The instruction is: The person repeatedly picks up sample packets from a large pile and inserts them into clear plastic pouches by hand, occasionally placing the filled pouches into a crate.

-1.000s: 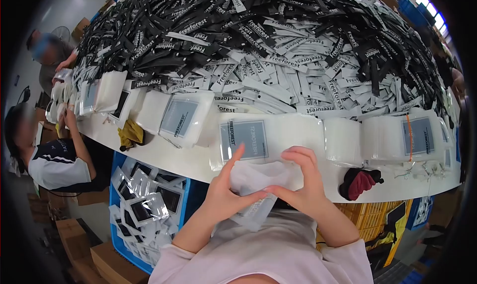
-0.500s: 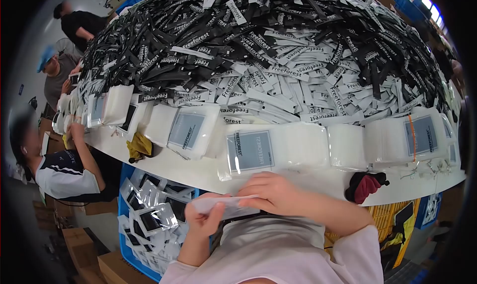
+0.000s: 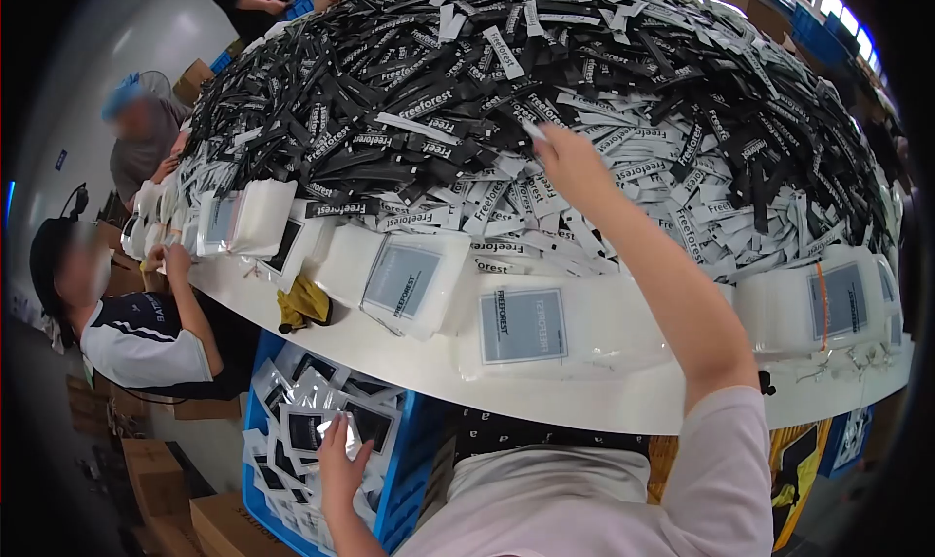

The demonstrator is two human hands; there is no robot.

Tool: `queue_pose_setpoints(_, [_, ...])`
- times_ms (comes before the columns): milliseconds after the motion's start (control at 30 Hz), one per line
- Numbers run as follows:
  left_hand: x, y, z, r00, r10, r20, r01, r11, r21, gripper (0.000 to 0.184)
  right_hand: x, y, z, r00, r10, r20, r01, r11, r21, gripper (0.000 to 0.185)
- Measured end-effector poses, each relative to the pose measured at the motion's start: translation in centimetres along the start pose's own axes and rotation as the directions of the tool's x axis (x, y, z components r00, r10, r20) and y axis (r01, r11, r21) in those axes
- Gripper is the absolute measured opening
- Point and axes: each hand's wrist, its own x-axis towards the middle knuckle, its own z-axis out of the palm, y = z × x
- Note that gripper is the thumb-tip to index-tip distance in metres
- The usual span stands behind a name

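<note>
My left hand (image 3: 343, 460) is over the blue bin (image 3: 397, 479), its fingers spread on or just above the clear pouches with black panels (image 3: 310, 428). Stretched out across the table, my right hand (image 3: 570, 160) has its fingers together at the end of a white sachet (image 3: 534, 130) on the heap. Black and white Freeforest sachets (image 3: 429, 103) make up this heap. Nearer me lies a stack of clear bags with a grey label (image 3: 523, 325). More bag stacks (image 3: 414, 282) stand to its left, and an orange-banded stack (image 3: 840, 302) is at the right.
The white table (image 3: 409, 367) curves round in front of me. A yellow cloth bundle (image 3: 304, 304) lies near its edge. One person (image 3: 146, 333) sits at the left and others stand farther back. Cardboard boxes (image 3: 229, 523) and a yellow crate (image 3: 662, 455) are below.
My hands have parted: the left went down to the blue bin, the right reached forward to the heap. The white bag between them is no longer in either hand. The view has shifted.
</note>
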Motion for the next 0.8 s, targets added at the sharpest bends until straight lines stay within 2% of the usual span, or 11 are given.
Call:
queue_pose_setpoints(133, [3.9, 7.3, 0.6, 0.95, 0.312, 0.003, -0.296, 0.905, -0.304, 0.039, 3.0, 0.3, 2.7, 0.976, -0.128, -0.176, 0.063, 0.941, -0.333, 0.025])
queue_pose_setpoints(167, [4.4, 9.3, 0.4, 0.903, 0.429, -0.033, -0.415, 0.846, -0.335, 0.035, 3.6, 0.3, 2.6, 0.995, 0.069, 0.072, -0.04, 0.934, -0.354, 0.027])
queue_pose_setpoints(233, [5.0, 11.3, -0.3, 0.874, 0.482, 0.054, -0.402, 0.781, -0.477, 0.032, 3.3, -0.1, 1.9, 0.995, 0.096, 0.031, -0.077, 0.917, -0.391, 0.027])
queue_pose_setpoints(367, [6.0, 11.8, 0.8, 0.918, 0.395, 0.039, -0.303, 0.761, -0.574, 0.025, 0.5, -1.1, -2.0, 0.985, -0.001, -0.173, 0.004, 1.0, 0.021, 0.017])
queue_pose_setpoints(533, [9.3, 19.0, 2.1, 0.668, 0.728, -0.152, -0.701, 0.548, -0.456, 0.036, -12.0, -6.3, -10.7, 0.86, -0.439, -0.261, 0.479, 0.871, 0.113, 0.027])
queue_pose_setpoints(633, [10.3, 22.4, 4.6, 0.695, 0.717, -0.05, -0.683, 0.637, -0.357, 0.043, -20.9, -5.6, -10.0, 0.771, -0.302, -0.561, 0.623, 0.54, 0.566, 0.023])
queue_pose_setpoints(667, [10.5, 22.1, 6.3, 0.676, 0.737, 0.008, -0.693, 0.639, -0.336, 0.043, -23.4, -6.7, -9.4, 0.822, -0.121, -0.557, 0.505, 0.607, 0.614, 0.024])
queue_pose_setpoints(700, [10.4, 22.1, 6.8, 0.661, 0.751, 0.011, -0.704, 0.625, -0.338, 0.042, -26.3, -4.4, -9.1, 0.909, -0.194, -0.368, 0.369, 0.785, 0.497, 0.019])
queue_pose_setpoints(733, [10.3, 21.9, 7.0, 0.646, 0.763, 0.016, -0.714, 0.612, -0.34, 0.042, -28.6, -4.4, -9.0, 0.994, 0.047, -0.104, -0.007, 0.934, 0.357, 0.009])
queue_pose_setpoints(767, [10.3, 21.7, 6.9, 0.631, 0.775, 0.029, -0.723, 0.601, -0.34, 0.041, -29.7, -4.3, -7.5, 0.934, 0.352, -0.055, -0.27, 0.8, 0.536, 0.004])
queue_pose_setpoints(800, [10.3, 21.8, 6.2, 0.621, 0.784, -0.011, -0.746, 0.586, -0.317, 0.036, -30.7, -4.0, -7.7, 0.936, 0.313, -0.162, -0.172, 0.806, 0.566, 0.003])
